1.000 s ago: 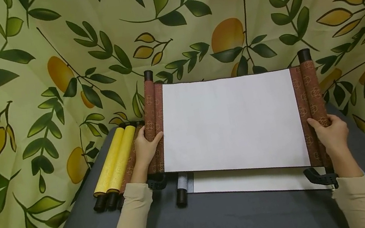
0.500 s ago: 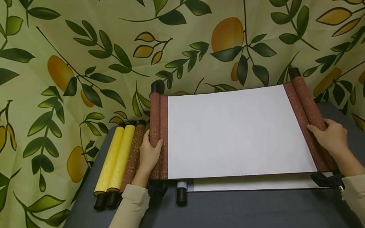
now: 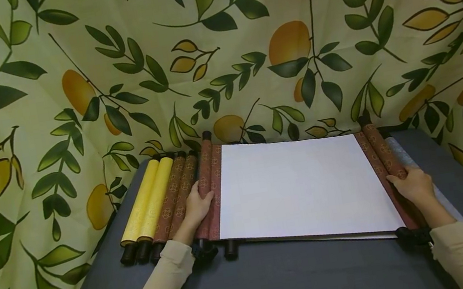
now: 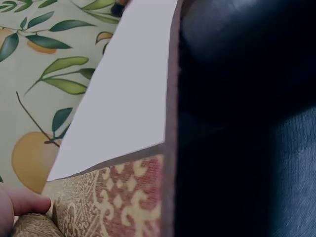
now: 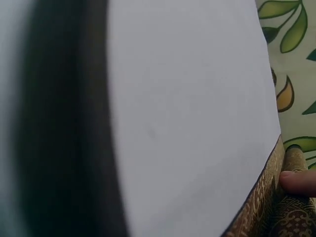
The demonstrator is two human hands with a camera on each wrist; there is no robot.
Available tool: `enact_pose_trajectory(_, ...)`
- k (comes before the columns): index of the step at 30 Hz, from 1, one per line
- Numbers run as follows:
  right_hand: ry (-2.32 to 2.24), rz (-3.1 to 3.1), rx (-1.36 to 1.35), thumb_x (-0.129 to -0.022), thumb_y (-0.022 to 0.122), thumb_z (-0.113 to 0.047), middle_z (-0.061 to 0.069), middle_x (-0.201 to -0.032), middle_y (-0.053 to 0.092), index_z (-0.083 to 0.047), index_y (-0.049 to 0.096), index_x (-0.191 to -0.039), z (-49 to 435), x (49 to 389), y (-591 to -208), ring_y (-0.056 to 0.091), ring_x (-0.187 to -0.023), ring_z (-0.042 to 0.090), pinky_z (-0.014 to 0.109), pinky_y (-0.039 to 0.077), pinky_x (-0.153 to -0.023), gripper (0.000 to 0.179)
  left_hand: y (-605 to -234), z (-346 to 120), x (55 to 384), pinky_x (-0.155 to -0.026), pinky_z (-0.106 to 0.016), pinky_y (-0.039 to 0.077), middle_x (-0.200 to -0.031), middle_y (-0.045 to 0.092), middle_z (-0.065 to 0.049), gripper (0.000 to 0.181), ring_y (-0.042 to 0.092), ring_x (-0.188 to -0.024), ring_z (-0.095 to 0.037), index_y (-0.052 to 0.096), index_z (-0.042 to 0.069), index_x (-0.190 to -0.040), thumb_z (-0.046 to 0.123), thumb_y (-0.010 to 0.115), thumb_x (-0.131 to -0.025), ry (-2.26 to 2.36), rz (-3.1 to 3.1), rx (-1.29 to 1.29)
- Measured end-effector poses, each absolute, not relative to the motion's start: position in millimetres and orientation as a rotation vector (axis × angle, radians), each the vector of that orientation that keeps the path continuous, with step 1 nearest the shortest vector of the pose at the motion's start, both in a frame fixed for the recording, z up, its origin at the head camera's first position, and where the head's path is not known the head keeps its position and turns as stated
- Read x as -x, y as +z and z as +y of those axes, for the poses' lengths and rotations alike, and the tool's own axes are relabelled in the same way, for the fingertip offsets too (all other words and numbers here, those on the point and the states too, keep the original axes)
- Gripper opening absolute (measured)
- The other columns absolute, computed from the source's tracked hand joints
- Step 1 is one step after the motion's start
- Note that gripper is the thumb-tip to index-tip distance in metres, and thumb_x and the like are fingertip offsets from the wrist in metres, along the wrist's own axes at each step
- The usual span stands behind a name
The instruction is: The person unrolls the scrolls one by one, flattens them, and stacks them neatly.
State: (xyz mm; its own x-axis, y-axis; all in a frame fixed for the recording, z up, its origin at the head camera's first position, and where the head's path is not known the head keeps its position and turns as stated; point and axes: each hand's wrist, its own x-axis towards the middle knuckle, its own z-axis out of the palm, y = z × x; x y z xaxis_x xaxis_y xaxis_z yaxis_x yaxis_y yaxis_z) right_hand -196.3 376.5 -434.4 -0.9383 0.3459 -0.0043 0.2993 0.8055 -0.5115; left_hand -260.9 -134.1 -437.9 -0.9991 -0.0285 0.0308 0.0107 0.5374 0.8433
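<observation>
A hanging scroll with blank white paper (image 3: 295,190) is spread between my hands, its red-brown patterned rollers at either side. My left hand (image 3: 197,205) grips the left roller (image 3: 205,171), thumb over its front. On the other side my right hand (image 3: 414,186) holds the right roller (image 3: 379,146) in the same way. In the left wrist view a thumb (image 4: 24,202) presses at the patterned border (image 4: 133,192). The right wrist view has a digit (image 5: 300,182) on the roller. Beneath lies a second scroll, mostly hidden; its blue-grey roller (image 3: 447,201) and black knob (image 3: 230,249) stick out.
Two yellow rolled scrolls (image 3: 155,197) and two brown rolled scrolls (image 3: 171,194) lie side by side at the left of the dark grey table (image 3: 298,280). A leaf-patterned cloth (image 3: 242,36) hangs behind and along both sides.
My hands have lowered the red-brown scroll towards the table, its far edge dropping most. It now covers nearly all of the scroll beneath. Both hands keep their grip.
</observation>
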Motion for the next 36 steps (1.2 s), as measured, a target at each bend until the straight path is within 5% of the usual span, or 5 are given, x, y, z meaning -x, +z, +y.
enact_pose_trajectory(13, 0.682, -2.924, 0.499, -0.092, 0.051, -0.019, 0.049, -0.114, 0.048, 0.027, 0.042, -0.120, 381, 200, -444, 0.048, -0.101, 0.062, 0.061, 0.046, -0.081, 0.055, -438, -122, 272, -0.118, -0.055, 0.027, -0.156, 0.020, -0.029, 0.064, 0.023, -0.145, -0.045, 0.010, -0.006, -0.152, 0.014, 0.044, -0.101, -1.930, -2.807, -0.328)
enact_pose_trajectory(27, 0.772, -2.951, 0.559, -0.092, 0.051, -0.018, 0.050, -0.126, 0.038, 0.027, 0.033, -0.131, 387, 192, -432, 0.039, -0.113, 0.063, 0.064, 0.044, -0.091, 0.062, -427, -119, 271, -0.113, -0.053, 0.035, -0.150, 0.033, -0.028, 0.060, 0.037, -0.139, -0.042, 0.015, -0.004, -0.152, 0.012, 0.044, -0.101, -1.936, -2.725, -0.263)
enact_pose_trajectory(36, 0.676, -2.999, 0.516, -0.092, 0.050, -0.018, 0.050, -0.123, 0.042, 0.028, 0.034, -0.129, 397, 188, -427, 0.042, -0.108, 0.064, 0.063, 0.045, -0.086, 0.061, -434, -111, 270, -0.105, -0.050, 0.043, -0.145, 0.039, -0.029, 0.058, 0.047, -0.129, -0.040, 0.023, -0.005, -0.149, 0.016, 0.046, -0.100, -1.954, -2.709, -0.203)
